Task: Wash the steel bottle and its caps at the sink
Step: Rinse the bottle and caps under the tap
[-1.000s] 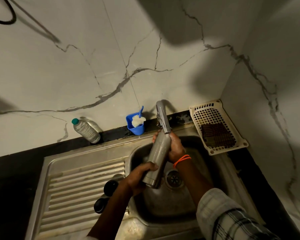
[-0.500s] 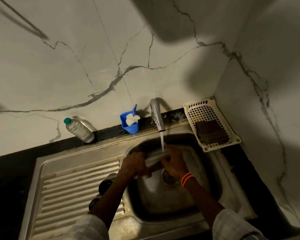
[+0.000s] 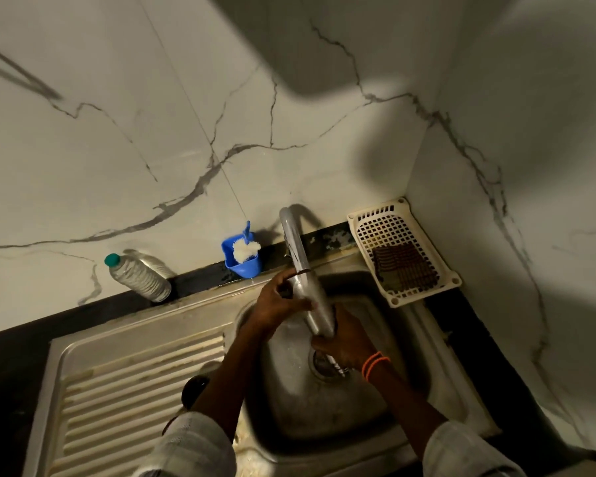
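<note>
Both hands grip the steel bottle (image 3: pixel 315 306) over the sink (image 3: pixel 324 401) basin: the left hand (image 3: pixel 277 302) curls round its upper part by the mouth, the right hand (image 3: pixel 344 344) wraps its lower end. The bottle is held upright but tilted, its mouth right under the tap (image 3: pixel 293 241) spout, probably so water runs inside for rinsing while spill falls into the basin. One dark cap (image 3: pixel 193 390) sits on the ribbed drainboard (image 3: pixel 131 390) beside the left forearm, likely parked there to wait its turn; a second cap cannot be made out.
</note>
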